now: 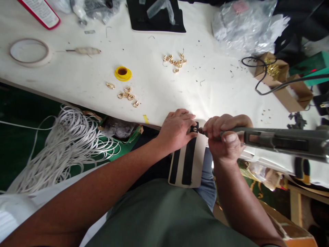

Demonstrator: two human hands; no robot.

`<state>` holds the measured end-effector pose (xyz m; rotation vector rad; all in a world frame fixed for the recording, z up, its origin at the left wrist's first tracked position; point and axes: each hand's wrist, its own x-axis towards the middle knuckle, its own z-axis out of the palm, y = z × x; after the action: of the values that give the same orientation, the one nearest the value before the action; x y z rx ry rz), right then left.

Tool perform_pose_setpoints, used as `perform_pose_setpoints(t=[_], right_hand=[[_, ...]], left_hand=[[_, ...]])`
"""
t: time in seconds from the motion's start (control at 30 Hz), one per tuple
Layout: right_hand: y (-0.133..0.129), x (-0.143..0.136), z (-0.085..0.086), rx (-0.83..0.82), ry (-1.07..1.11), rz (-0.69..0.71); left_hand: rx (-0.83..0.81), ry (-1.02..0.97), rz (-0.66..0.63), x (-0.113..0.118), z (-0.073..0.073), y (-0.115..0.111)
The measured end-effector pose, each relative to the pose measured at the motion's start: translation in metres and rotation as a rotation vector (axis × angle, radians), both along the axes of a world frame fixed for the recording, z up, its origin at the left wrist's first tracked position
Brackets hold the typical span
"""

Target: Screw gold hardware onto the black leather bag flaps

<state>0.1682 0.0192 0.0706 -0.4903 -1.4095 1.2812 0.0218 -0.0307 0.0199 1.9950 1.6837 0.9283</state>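
Note:
A beige panel with black strips (197, 161) lies partly on the table edge and partly over my lap. My left hand (177, 128) holds its upper end down, thumb and fingers on either side of a short black tab (195, 124) with a small pale metal fitting on it. Wrapped around the front of a dark grey electric screwdriver (277, 139) is my right hand (226, 135). The screwdriver lies nearly level, its tip pointing left beside the fitting; whether it touches cannot be made out.
Gold-coloured clasps (127, 95) and more gold hardware (176, 62) lie on the table near a yellow ring (122, 73). A tape roll (29, 52) and an awl (86, 50) are at left. Cardboard boxes (293, 92) and a black cable stand right. White cord (64, 144) is heaped below.

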Motion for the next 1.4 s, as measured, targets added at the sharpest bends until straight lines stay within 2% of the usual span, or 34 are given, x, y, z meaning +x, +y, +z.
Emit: perform_pose_setpoints(t=[0.33,0.6,0.9,1.07,1.4], right_hand=[[-0.017,0.004,-0.004,0.056,-0.011,-0.103],[-0.019,0.011,-0.012,0.139,-0.037,-0.032],[-0.019,0.007,-0.012,0.133,-0.018,-0.048],[-0.009,-0.003,-0.003,0.025,0.009,-0.115],[0.013,-0.011,0.008,-0.152,-0.047,-0.083]], left_hand=[[-0.021,-0.002,-0.009,-0.001,0.002,-0.001],[-0.024,0.002,0.005,0.0,-0.001,0.001],[-0.041,0.011,-0.001,0.0,-0.001,0.0],[-0.039,0.008,-0.01,0.0,0.002,0.0],[-0.047,0.015,-0.015,0.0,0.001,0.0]])
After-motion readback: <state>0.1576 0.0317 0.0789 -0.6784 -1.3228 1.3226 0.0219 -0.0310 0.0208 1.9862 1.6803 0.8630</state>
